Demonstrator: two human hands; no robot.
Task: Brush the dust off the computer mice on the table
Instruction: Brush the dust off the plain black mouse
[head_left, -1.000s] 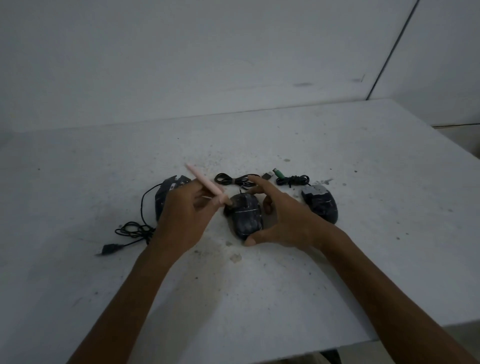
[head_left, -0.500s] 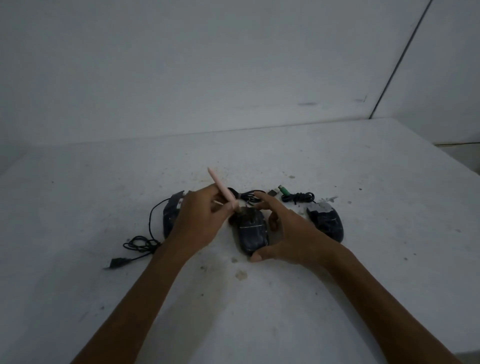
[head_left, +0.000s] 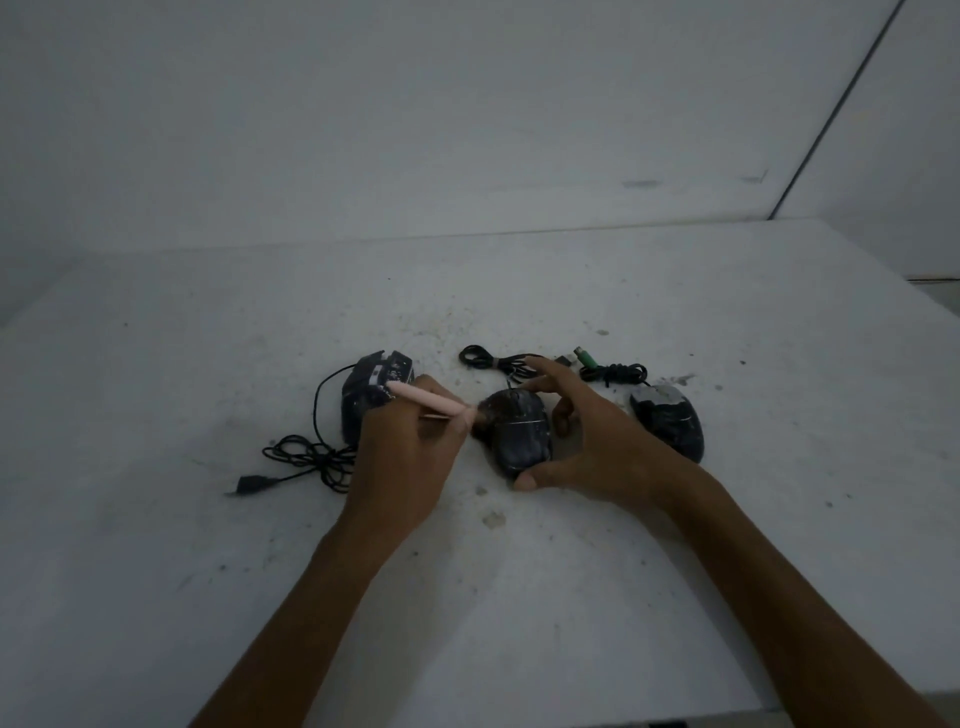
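Three dark, dusty computer mice lie in a row on the grey table (head_left: 675, 597). My left hand (head_left: 402, 462) grips a pink-handled brush (head_left: 428, 401), its dark bristles touching the left flank of the middle mouse (head_left: 517, 431). My right hand (head_left: 597, 441) cups that middle mouse, thumb at its near end and fingers at its far right side. The left mouse (head_left: 369, 389) is partly hidden behind my left hand. The right mouse (head_left: 670, 422) lies untouched beyond my right wrist.
A loose black cable with a USB plug (head_left: 301, 460) trails left of the left mouse. Bundled cables (head_left: 498, 360) and a green plug (head_left: 587, 358) lie behind the mice. Dust specks litter the table. A wall rises at the table's far edge.
The brush handle has swung down from pointing up to lying nearly flat, pointing left, and the bristles moved from the mouse's far end to its left side. My right hand kept its hold.
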